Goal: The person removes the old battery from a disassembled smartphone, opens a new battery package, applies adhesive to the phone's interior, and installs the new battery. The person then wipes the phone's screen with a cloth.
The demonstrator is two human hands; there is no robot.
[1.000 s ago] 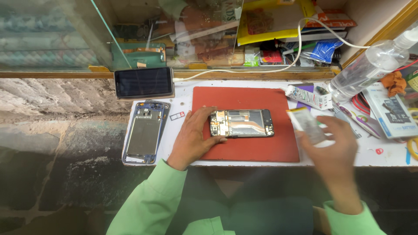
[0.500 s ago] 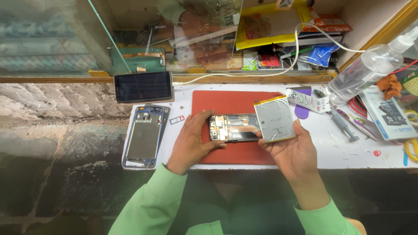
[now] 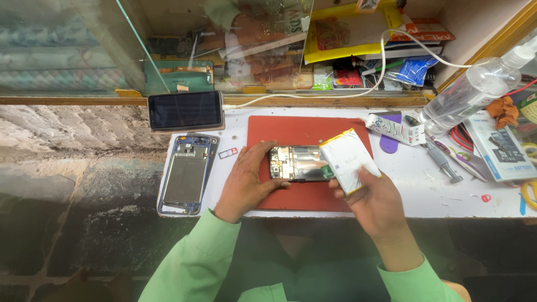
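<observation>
**Battery brought over the opened phone**

At the far left of the white bench, a blue phone frame (image 3: pixel 186 174) is laid flat, with a dark-screened phone (image 3: pixel 185 110) at its 12 o'clock and a small card tray (image 3: pixel 227 152) at its 2 o'clock. On the red mat (image 3: pixel 291 130), the opened phone (image 3: pixel 298 163) is steadied by the left hand (image 3: pixel 246 182), whose fingers are closed on the phone's left end.

A second ago the right hand was out at 3 o'clock of the mat, blurred in motion; it has since been brought in, and a flat white battery (image 3: pixel 345 159) is now gripped in the right hand (image 3: pixel 373 201), tilted, its left edge over the right end of the opened phone. By that change the battery appears to be at the point of being offered to the phone body, though it is not seen seated.

To the right, a tube (image 3: pixel 394 128), a purple pick (image 3: pixel 389 143), a grey tool (image 3: pixel 443 161) and a clear spray bottle (image 3: pixel 472 92) are crowded at 2 to 3 o'clock of the mat. A white cable (image 3: pixel 313 96) is run along the ledge at 12 o'clock. Nothing is lying between the battery and the phone.
</observation>
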